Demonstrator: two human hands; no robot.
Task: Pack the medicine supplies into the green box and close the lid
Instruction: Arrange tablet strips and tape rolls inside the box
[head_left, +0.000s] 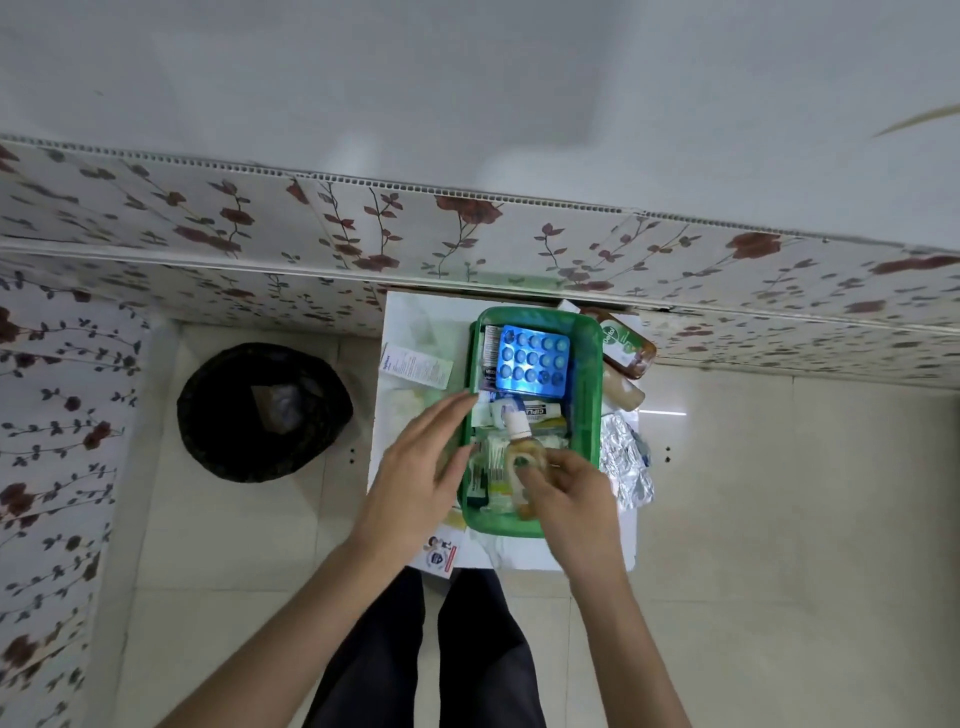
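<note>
The green box (589, 374) stands without a lid on a small white table (410, 322). Inside it lie a blue blister pack (531, 359), small cartons and tubes. My right hand (566, 493) is shut on a small amber bottle with a white cap (519, 441), holding it over the near half of the box. My left hand (421, 467) hovers flat with fingers apart at the box's left rim, holding nothing. A brown Dettol bottle (626, 345), a second bottle (623, 392) and silver foil strips (626, 462) lie right of the box. No lid is visible.
A white leaflet (415, 366) lies left of the box, and a printed card (439, 556) sits at the table's near edge. A black bin (262, 410) stands on the tiled floor to the left. A floral-patterned wall runs behind the table. My legs are below.
</note>
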